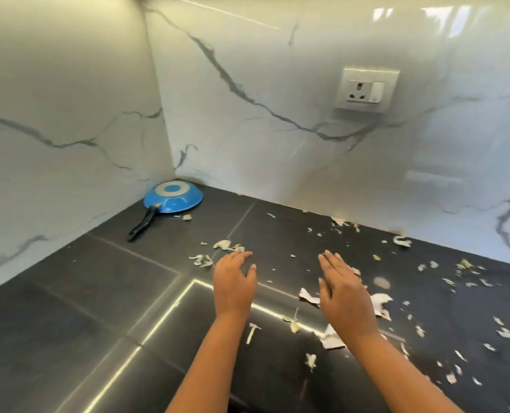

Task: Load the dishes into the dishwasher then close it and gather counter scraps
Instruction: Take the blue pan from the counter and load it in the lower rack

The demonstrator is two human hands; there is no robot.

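Pale vegetable scraps [402, 241] and torn white bits lie scattered over the dark countertop [104, 281], mostly on its right half. My left hand [234, 283] hovers over the counter with straight fingers, its tips close to a small clump of scraps [226, 245]. My right hand [341, 289] is also flat and empty, partly covering larger white pieces [380, 302]. Another white piece [331, 338] lies by my right wrist. No dishwasher is in view.
A blue frying pan [173, 198] lies upside down in the far left corner, its black handle [141, 226] pointing toward me. White marble walls close off the left and back. A wall socket [367, 89] sits above the counter at right.
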